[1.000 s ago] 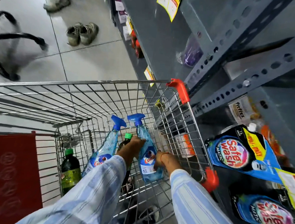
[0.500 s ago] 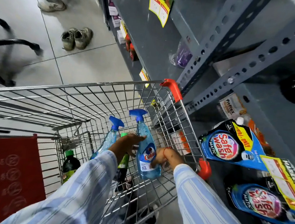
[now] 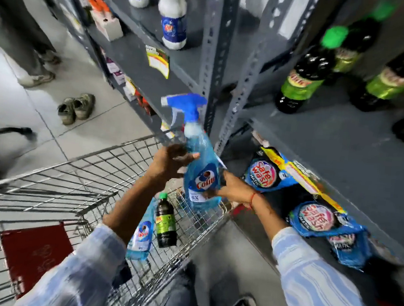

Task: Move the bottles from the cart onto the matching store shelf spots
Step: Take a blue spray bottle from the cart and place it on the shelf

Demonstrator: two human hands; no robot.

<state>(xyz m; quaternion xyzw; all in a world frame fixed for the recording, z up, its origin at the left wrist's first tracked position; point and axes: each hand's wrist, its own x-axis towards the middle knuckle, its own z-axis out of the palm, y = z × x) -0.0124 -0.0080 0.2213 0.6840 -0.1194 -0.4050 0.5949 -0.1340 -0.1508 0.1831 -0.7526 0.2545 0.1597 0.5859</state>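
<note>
A blue Colin spray bottle (image 3: 201, 167) with a blue trigger head is held up above the cart's right rim, tilted left. My left hand (image 3: 168, 162) grips its neck and upper body. My right hand (image 3: 232, 188) holds its lower body from the right. Inside the wire cart (image 3: 75, 190) stand a second blue spray bottle (image 3: 141, 235), partly hidden by my left sleeve, and a dark bottle with a green cap and green label (image 3: 165, 220). To the right, a grey shelf (image 3: 319, 138) carries several matching dark green-capped bottles (image 3: 302, 81).
Blue Safe Wash pouches (image 3: 267, 175) lie on the lower shelf beside the cart. White and blue bottles (image 3: 173, 21) stand on a farther shelf. Grey perforated uprights (image 3: 212, 56) divide the shelves. A pair of shoes (image 3: 76, 109) and a person's legs (image 3: 32, 65) are on the tiled floor.
Both hands have lifted the blue spray bottle out of the cart, up and toward the shelves. The view has swung up, showing the shelf of green-capped bottles.
</note>
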